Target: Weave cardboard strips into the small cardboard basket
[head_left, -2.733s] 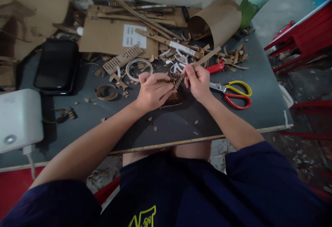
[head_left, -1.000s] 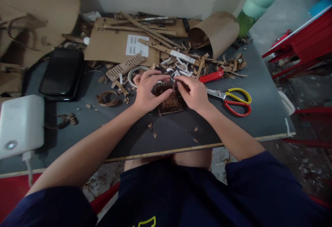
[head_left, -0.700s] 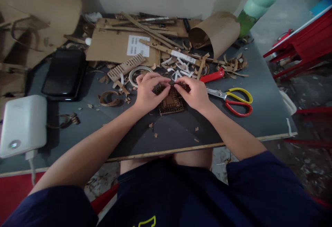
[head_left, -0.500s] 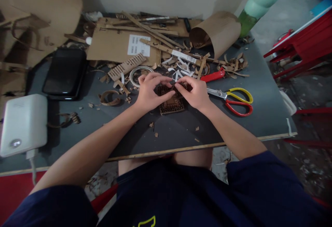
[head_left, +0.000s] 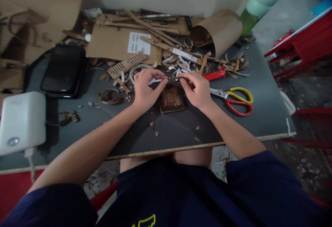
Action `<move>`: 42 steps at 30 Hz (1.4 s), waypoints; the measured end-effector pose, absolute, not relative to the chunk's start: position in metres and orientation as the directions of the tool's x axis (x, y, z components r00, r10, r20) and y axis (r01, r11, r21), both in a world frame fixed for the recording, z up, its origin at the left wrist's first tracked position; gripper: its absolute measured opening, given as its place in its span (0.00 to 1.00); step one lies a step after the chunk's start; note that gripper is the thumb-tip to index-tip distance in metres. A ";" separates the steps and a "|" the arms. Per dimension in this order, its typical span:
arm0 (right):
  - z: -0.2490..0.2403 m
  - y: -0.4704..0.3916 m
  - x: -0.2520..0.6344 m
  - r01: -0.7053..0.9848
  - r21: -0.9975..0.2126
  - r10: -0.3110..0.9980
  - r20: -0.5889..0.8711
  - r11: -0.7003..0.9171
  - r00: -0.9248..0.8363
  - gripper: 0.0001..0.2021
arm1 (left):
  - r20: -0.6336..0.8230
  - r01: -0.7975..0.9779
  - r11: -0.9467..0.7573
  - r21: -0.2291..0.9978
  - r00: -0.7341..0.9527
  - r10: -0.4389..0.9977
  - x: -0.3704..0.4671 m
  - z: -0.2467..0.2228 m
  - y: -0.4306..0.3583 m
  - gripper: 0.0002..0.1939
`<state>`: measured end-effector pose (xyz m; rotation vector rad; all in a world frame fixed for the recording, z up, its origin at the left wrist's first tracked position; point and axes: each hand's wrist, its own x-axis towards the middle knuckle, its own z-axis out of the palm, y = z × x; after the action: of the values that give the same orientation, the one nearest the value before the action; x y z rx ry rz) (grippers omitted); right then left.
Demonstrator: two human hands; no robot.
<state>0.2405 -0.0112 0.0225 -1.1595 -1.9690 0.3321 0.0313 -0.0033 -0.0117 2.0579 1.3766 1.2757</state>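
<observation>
A small square piece built of corrugated cardboard (head_left: 171, 97), with a stepped hollow in its middle, lies on the dark table between my wrists. Just beyond its far edge, a thin brown cardboard strip (head_left: 173, 78) runs between my fingertips. My left hand (head_left: 145, 88) pinches the strip's left end between thumb and fingers. At the other end, my right hand (head_left: 196, 90) is closed on it in the same way, with part of the strip hidden behind the fingers. Scissors (head_left: 228, 97) with one yellow and one red handle lie right of my right hand.
A red-handled cutter (head_left: 214, 75), a tape roll (head_left: 133, 72) and white paper scraps (head_left: 183, 64) lie behind my hands. Flat cardboard (head_left: 109, 40), a rolled cardboard tube (head_left: 223, 30) and a green bottle (head_left: 259, 9) stand farther back. Left are a black device (head_left: 63, 69) and a white power bank (head_left: 23, 123).
My hands have moved slightly apart and lifted off the square cardboard piece, which now shows fully. The thin strip has come into view between my fingertips.
</observation>
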 end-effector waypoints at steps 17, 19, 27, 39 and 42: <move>0.021 -0.009 0.242 0.704 -0.540 0.865 0.449 0.462 -0.224 0.07 | 0.361 0.265 -0.339 0.903 -0.039 0.932 0.038 -0.011 0.002 0.08; 0.022 -0.010 0.240 0.728 -0.528 0.881 0.413 0.438 -0.231 0.08 | 0.356 0.292 -0.340 0.894 -0.001 0.934 0.034 -0.011 0.004 0.07; 0.023 -0.009 0.243 0.738 -0.459 0.861 0.376 0.495 -0.343 0.10 | 0.394 0.454 -0.518 0.725 0.343 0.852 0.020 0.003 0.004 0.04; 0.020 -0.009 0.244 0.689 -0.371 0.780 0.364 0.622 -0.509 0.07 | 0.438 0.527 -0.602 0.599 0.414 0.798 0.021 -0.001 0.005 0.09; 0.019 -0.008 0.244 0.679 -0.364 0.768 0.375 0.637 -0.520 0.07 | 0.459 0.527 -0.631 0.569 0.432 0.776 0.022 -0.003 0.006 0.10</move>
<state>0.2442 -0.0077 0.0188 -1.1307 -2.3523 0.2337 0.0217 0.0065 -0.0028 2.3499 1.1153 1.0196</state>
